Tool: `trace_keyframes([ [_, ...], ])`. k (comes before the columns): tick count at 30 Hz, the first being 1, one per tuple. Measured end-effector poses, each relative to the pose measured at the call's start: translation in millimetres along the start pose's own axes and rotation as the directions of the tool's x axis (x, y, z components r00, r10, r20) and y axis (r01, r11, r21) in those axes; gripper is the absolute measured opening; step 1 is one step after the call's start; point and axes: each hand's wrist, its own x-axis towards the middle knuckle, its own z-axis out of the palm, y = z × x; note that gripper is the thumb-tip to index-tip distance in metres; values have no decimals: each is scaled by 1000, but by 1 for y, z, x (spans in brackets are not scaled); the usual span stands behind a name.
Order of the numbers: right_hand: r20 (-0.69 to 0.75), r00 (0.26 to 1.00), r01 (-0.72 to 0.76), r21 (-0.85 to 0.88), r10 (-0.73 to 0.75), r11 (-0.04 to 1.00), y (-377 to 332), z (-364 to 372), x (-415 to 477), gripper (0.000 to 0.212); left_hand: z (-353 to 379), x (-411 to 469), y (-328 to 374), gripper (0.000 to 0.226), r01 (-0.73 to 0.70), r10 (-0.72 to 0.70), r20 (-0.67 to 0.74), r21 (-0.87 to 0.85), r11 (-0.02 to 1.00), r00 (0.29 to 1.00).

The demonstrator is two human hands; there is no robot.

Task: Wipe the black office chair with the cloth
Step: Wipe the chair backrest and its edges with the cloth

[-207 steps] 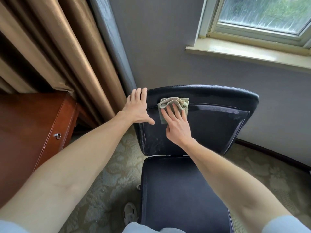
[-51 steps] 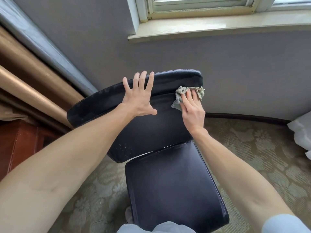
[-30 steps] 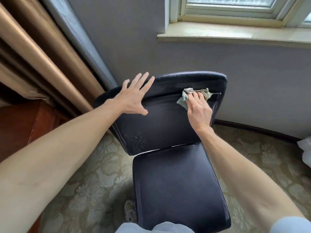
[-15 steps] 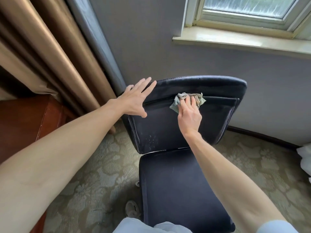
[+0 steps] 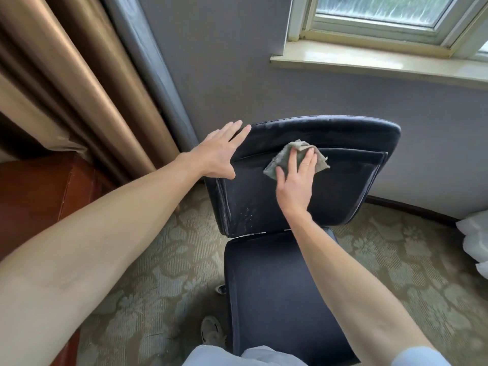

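The black office chair (image 5: 285, 273) stands on a patterned carpet (image 5: 148, 273) in front of a grey wall (image 5: 237, 75), its backrest facing the camera and its seat running down toward the bottom edge of the view. No brand, label or writing can be read anywhere on the chair, the cloth or the surroundings.

The right hand (image 5: 294, 184) lies flat on the upper part of the backrest, fingers spread over a crumpled grey-green cloth (image 5: 295, 157) and pressing it against the leather just below the padded top roll — the cloth is pinned under the fingers rather than gripped in a fist. Corners of the cloth stick out past the fingertips on both sides.

The left hand (image 5: 220, 154) is open, fingers straight and close together, at the top left corner of the backrest; whether the palm actually touches the chair cannot be told.

To the left hang bronze curtains (image 5: 68, 83), with a reddish wooden cabinet (image 5: 34, 196) beneath them. A window sill (image 5: 383, 63) runs across the upper right, under a frosted window (image 5: 388, 9). Something white and crumpled (image 5: 475, 241) sits at the right edge — cut off by the frame. A shoe (image 5: 211, 330) shows on the carpet beside the seat.
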Motion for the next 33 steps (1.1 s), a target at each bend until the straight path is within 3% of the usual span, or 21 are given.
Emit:
trace_keyframes([
  [4, -15, 999, 36, -27, -37, 999, 0, 2, 1, 55, 10, -3, 2, 114, -10, 10, -78, -3, 1000, 997],
  [9, -9, 993, 118, 30, -117, 993, -29, 22, -13, 50, 8, 0, -6, 113, -27, 25, -47, -50, 998, 999],
  [13, 25, 953, 303, -6, -303, 953, -29, 24, -19, 50, 7, -2, -17, 109, -71, 65, -61, -95, 993, 996],
  [17, 45, 904, 427, -65, -425, 902, -24, 18, -13, 51, 20, -16, -34, 108, -11, -4, -170, -87, 996, 985],
  [22, 31, 873, 488, -72, -487, 870, -42, 24, -12, 49, 43, -29, -41, 113, -19, 13, -249, -24, 1000, 968],
  [28, -2, 880, 473, -94, -475, 876, -60, 37, -18, 51, 53, -28, -38, 118, -33, -15, -254, -182, 983, 967],
  [33, 0, 891, 453, -85, -454, 888, -64, 48, -33, 49, 52, -33, -33, 118, -45, -13, -285, -196, 980, 958],
])
